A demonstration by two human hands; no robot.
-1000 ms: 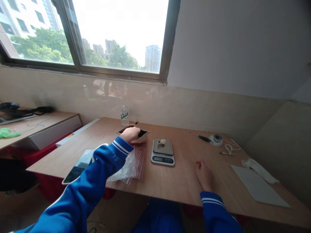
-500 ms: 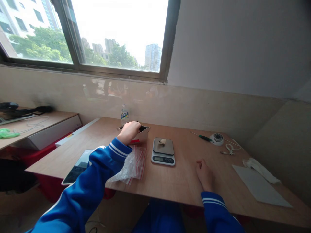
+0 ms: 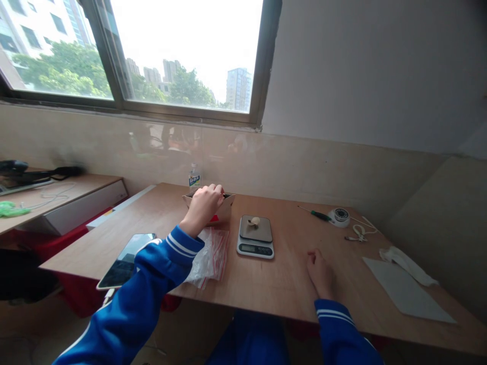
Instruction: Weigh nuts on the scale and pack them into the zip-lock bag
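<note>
1. Flat across the middle: a light-brown wooden table (image 3: pixel 289 284).
2. Towards its back: bottle (image 3: pixel 195 181), open box (image 3: pixel 227 209).
3. Nearer: tablet (image 3: pixel 120 262), clear plastic bags (image 3: pixel 208 261), digital scale (image 3: pixel 256 237).
4. Rightward: screwdriver (image 3: pixel 320 216), white camera (image 3: pixel 339 217), cable (image 3: pixel 359 233), grey sheet (image 3: pixel 407 295).

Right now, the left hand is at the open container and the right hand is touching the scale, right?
Not quite: the head view shows the right hand on the table, apart from the scale. The left hand is at the open container.
</note>
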